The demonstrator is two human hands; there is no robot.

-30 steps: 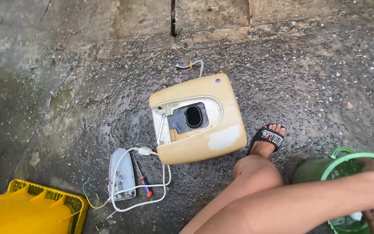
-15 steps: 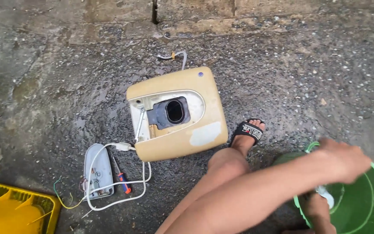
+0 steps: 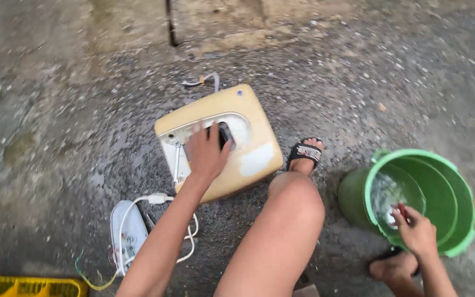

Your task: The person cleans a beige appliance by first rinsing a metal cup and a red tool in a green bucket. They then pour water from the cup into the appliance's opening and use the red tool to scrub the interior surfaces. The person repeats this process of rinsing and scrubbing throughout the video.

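A cream-yellow appliance casing lies on the wet concrete with a white-rimmed opening on its upper face. My left hand rests flat over that opening, fingers spread, holding nothing. At the right stands a green bucket with water in the bottom. My right hand reaches inside it over the near rim, fingers closed on a small red-and-white object just above the water. What the object is stays unclear.
A white cover panel with a white cord and thin coloured wires lies left of my arm. A yellow crate shows at the bottom-left corner. My knee and sandalled foot sit between casing and bucket. A concrete step edge runs along the top.
My left hand has swung from the bucket side back onto the casing's opening. My right hand now shows inside the bucket. The view has shifted right, bringing the whole bucket in.
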